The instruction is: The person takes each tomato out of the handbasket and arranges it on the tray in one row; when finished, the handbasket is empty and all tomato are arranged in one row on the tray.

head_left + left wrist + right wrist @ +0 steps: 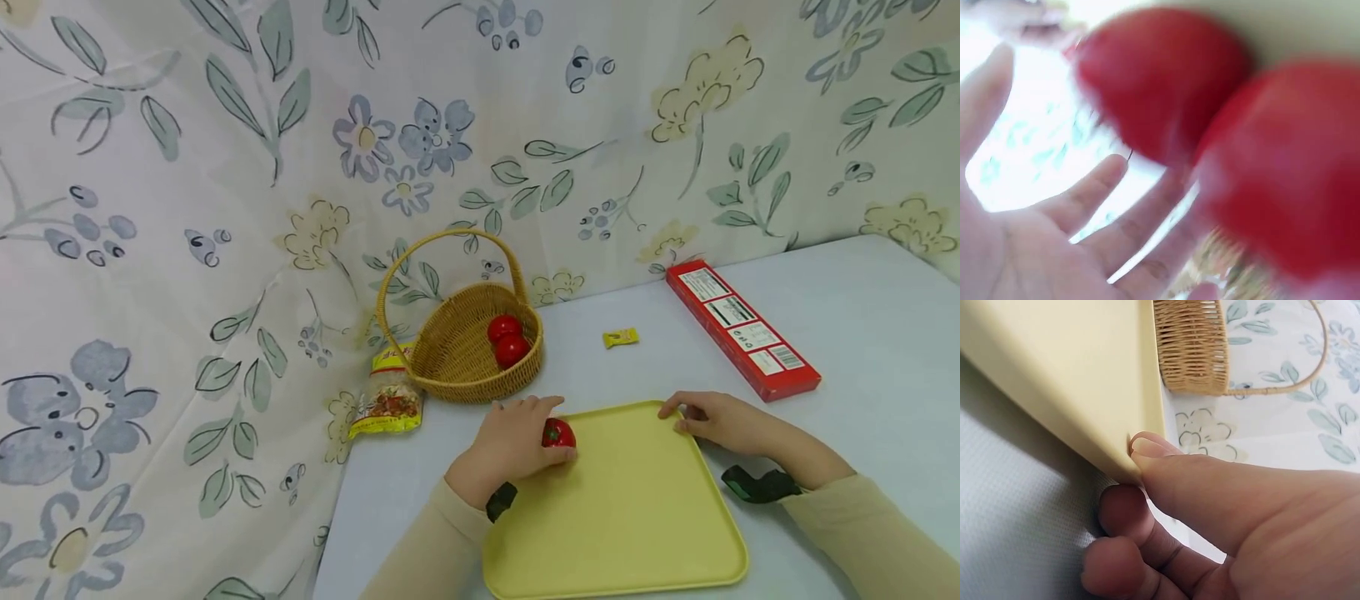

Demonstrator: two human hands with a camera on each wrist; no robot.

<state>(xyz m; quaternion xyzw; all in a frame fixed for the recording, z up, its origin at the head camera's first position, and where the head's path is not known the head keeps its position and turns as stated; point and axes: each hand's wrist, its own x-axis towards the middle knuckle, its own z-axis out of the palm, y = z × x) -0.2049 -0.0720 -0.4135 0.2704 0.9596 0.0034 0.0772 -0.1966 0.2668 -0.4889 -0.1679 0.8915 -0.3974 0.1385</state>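
My left hand (513, 442) is over the left far corner of a yellow tray (622, 508), with a red tomato (559, 434) beside its thumb and fingers. Two tomatoes (1160, 75) show close up and blurred in the left wrist view. There the fingers are spread and overlapped by the fruit, while the thumb stands apart from it. At the tray's right far corner, my right hand (723, 425) pinches the rim, thumb on top and fingertips (1125, 512) below.
Behind the tray stands a wicker basket (453, 333) with two more tomatoes (510, 342) inside. A yellow food packet (390, 396) leans at its left. Farther right lie a small yellow wrapped sweet (620, 337) and a long red box (742, 329). A floral cloth (465, 125) hangs behind the table.
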